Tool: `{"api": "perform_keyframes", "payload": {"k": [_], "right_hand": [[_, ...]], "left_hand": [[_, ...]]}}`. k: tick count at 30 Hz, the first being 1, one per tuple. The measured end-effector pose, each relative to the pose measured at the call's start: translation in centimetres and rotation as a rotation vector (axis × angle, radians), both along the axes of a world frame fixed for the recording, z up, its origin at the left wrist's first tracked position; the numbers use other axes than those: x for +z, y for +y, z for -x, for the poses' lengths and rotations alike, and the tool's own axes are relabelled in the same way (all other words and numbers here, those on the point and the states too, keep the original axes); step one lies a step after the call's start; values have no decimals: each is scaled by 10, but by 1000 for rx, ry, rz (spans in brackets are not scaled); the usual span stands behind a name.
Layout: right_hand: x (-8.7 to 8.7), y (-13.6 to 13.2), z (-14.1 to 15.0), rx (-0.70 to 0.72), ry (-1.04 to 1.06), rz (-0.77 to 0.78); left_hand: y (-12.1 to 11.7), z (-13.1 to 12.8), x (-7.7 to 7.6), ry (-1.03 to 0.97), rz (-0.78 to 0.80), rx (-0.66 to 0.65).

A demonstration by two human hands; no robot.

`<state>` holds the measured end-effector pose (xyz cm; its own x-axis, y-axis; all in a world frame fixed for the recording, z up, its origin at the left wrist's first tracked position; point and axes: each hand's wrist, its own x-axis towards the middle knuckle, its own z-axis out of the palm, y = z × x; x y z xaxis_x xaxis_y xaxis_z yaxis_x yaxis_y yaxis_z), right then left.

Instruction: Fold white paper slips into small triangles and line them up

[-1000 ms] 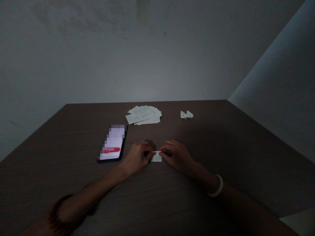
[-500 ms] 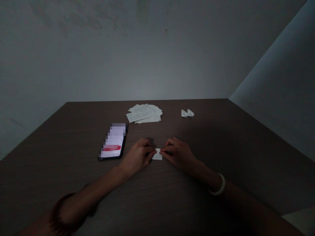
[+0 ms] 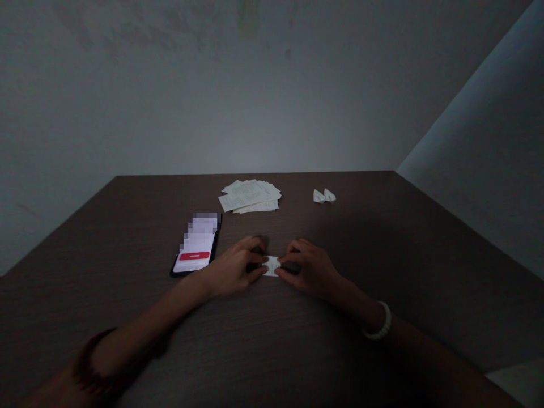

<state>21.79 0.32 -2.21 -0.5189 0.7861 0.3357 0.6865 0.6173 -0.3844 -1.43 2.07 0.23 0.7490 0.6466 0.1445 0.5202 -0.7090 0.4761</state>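
Note:
A small white slip of paper [image 3: 271, 266] lies on the dark wooden table [image 3: 382, 255] between my two hands. My left hand [image 3: 234, 267] pinches its left end with curled fingers. My right hand [image 3: 310, 267], with a white bead bracelet on the wrist, presses and pinches its right end. Most of the slip is hidden under my fingers.
A phone [image 3: 196, 249] with a lit screen lies just left of my left hand. A fanned stack of printed paper slips [image 3: 250, 196] sits farther back. Two small folded paper pieces [image 3: 323, 196] lie at the back right. Walls close the table's far and right sides.
Both hands have closed in on the slip, so less of it shows. My left arm has shifted slightly to the left.

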Motion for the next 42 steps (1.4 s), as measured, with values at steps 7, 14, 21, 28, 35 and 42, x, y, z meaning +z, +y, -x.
{"api": "perform_keyframes", "payload": {"k": [7, 14, 21, 28, 35, 42], "right_hand": [[5, -2, 5, -36, -20, 4], [11, -6, 16, -137, -117, -32], [11, -2, 11, -42, -90, -15], [4, -1, -1, 60, -28, 5], [7, -2, 2, 36, -27, 19], [8, -3, 2, 23, -29, 28]], "left_hand": [[5, 4, -2, -18, 34, 45], [6, 1, 6, -22, 61, 30], [7, 1, 4, -30, 56, 63], [1, -3, -8, -26, -18, 165], [6, -1, -8, -15, 15, 145], [9, 9, -5, 5, 41, 79]]}}
